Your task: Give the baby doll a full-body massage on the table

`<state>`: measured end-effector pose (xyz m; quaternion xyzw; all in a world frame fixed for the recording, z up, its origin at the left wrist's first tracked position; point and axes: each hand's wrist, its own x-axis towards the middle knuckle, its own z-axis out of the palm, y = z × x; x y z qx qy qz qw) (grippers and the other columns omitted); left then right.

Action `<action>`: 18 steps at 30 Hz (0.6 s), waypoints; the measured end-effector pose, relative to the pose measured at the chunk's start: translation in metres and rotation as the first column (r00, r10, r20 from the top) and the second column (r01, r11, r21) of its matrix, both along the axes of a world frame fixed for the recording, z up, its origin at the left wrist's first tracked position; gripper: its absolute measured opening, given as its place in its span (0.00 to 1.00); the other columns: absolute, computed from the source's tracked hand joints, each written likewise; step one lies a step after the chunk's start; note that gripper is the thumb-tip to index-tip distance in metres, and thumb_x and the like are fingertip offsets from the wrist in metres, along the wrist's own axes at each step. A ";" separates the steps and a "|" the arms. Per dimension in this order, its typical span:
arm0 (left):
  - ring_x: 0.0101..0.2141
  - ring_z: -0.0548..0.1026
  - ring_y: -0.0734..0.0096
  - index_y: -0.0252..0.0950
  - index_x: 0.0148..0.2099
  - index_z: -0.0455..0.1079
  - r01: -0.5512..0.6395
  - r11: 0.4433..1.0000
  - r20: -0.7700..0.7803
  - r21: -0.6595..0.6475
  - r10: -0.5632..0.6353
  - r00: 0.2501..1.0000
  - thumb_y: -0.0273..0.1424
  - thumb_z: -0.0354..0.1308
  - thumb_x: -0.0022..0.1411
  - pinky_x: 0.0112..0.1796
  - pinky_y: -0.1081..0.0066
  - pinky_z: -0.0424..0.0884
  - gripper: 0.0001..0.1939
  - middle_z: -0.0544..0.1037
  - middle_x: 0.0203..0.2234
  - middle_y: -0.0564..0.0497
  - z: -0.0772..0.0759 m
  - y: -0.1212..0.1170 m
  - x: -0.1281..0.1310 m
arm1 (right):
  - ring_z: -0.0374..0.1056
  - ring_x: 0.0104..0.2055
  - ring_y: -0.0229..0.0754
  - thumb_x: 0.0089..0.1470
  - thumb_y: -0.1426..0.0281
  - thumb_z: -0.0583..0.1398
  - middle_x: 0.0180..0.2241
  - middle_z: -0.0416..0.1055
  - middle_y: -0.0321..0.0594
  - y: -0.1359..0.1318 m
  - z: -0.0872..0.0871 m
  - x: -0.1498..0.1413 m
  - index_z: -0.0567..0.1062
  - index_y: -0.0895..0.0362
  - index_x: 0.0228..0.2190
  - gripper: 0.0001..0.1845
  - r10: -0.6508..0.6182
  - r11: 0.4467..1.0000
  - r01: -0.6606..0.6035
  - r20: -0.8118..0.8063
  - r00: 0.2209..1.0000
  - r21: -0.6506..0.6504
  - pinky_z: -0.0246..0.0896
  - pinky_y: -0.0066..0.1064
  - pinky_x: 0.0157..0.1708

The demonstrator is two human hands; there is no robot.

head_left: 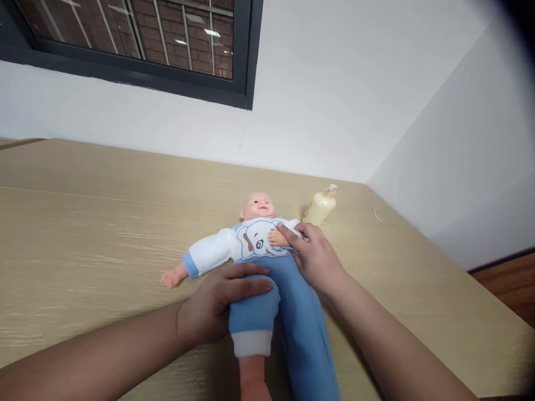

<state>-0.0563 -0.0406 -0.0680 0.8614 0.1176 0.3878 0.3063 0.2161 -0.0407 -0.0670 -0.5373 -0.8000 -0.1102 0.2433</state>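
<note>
Blue-trousered doll [267, 250] lies between both hands, left hand [215, 303] gripping its knee, right hand [315, 253] holding its arm

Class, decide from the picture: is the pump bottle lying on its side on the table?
No, the pump bottle stands upright on the table, its pump head uppermost.

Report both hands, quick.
Left hand: closed around the doll's bent leg.
Right hand: fingers against the doll's small hand; whether they grip it cannot be told.
</note>
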 end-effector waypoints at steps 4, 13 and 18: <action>0.49 0.78 0.60 0.43 0.59 0.72 0.021 0.999 0.003 0.033 -0.021 1.000 0.27 0.65 0.63 0.47 0.66 0.77 0.23 0.75 0.54 0.42 -0.001 0.000 0.000 | 0.65 0.50 0.53 0.60 0.78 0.54 0.48 0.64 0.49 0.000 0.001 0.001 0.66 0.45 0.64 0.33 -0.003 0.999 0.003 -0.005 1.000 -0.036 0.67 0.48 0.51; 0.53 0.76 0.55 0.37 0.65 0.64 0.105 0.979 -0.043 0.172 -0.099 0.994 0.27 0.62 0.62 0.50 0.63 0.76 0.29 0.72 0.57 0.37 -0.002 -0.005 -0.012 | 0.66 0.59 0.52 0.60 0.68 0.61 0.57 0.70 0.45 0.009 -0.019 0.025 0.69 0.49 0.60 0.27 -0.063 0.998 0.052 -0.592 0.804 -0.035 0.61 0.49 0.60; 0.54 0.74 0.53 0.34 0.65 0.63 0.132 0.959 -0.127 0.253 -0.102 0.987 0.27 0.60 0.61 0.50 0.58 0.75 0.30 0.72 0.57 0.35 -0.003 -0.012 -0.015 | 0.70 0.56 0.54 0.54 0.60 0.67 0.54 0.74 0.46 0.024 -0.032 0.057 0.71 0.53 0.56 0.29 -0.145 0.989 0.068 -0.913 0.381 -0.129 0.62 0.53 0.60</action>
